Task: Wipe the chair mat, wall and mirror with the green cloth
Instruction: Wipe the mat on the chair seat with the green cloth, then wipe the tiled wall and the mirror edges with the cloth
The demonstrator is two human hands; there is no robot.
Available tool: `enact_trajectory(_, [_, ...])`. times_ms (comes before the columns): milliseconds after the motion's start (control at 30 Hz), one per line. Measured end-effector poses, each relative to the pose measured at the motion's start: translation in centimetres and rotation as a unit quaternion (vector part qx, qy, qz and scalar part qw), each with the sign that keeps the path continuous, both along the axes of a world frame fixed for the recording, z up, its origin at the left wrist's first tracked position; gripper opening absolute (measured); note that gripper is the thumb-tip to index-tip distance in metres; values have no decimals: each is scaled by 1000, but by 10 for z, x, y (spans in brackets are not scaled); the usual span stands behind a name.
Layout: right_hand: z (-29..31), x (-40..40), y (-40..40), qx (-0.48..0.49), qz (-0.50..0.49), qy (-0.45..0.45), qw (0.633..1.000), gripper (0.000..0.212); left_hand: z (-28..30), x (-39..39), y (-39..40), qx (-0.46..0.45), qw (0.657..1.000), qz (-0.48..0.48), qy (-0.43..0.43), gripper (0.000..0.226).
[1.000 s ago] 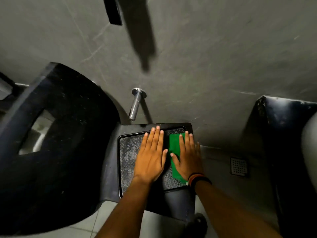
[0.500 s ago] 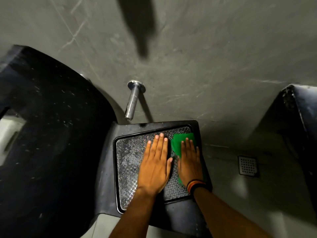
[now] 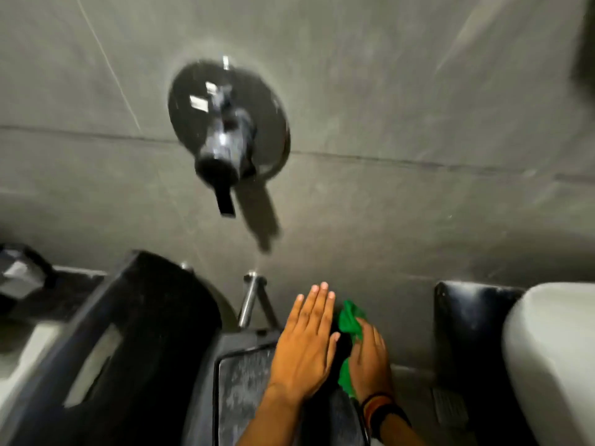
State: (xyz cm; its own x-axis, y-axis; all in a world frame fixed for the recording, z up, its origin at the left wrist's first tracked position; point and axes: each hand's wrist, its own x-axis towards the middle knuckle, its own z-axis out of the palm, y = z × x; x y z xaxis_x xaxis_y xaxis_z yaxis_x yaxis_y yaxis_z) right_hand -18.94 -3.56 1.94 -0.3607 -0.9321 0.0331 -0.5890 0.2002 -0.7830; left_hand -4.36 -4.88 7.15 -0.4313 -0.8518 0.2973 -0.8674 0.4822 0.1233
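Low centre, our left hand [image 3: 304, 346] lies flat and splayed at the chair mat's [image 3: 244, 381] far edge; our right hand [image 3: 368, 362] seemingly clutches the green cloth [image 3: 351, 320]; bare wall [image 3: 386, 91] fills the frame above.

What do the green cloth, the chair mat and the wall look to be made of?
Green cloth: soft fabric, probably microfibre; it bunches under the right hand. Chair mat: looks like textured rubber or plastic with a speckled sheen, though blurred. Wall: large grey matte tiles, likely stone or ceramic, with thin grout lines and pale veins.
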Motion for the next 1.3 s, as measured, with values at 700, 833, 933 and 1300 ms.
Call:
enact_trajectory(700, [616, -75, -12, -561, -88, 119, 814, 43, 590, -80, -39, -391, 917, -19, 78, 67])
enact_trajectory(833, [694, -113, 7, -606, -129, 168, 767, 47, 653, -104, -34, -445, 891, -29, 85, 68])
enact_trajectory(933, [754, -138, 25, -646, -158, 216, 714, 51, 698, -124, -31, -483, 869, -37, 99, 68])
enact_trajectory(1300, [879, -181, 40, -668, -173, 335, 642, 55, 767, -168, -49, -521, 842, -6, 138, 66])
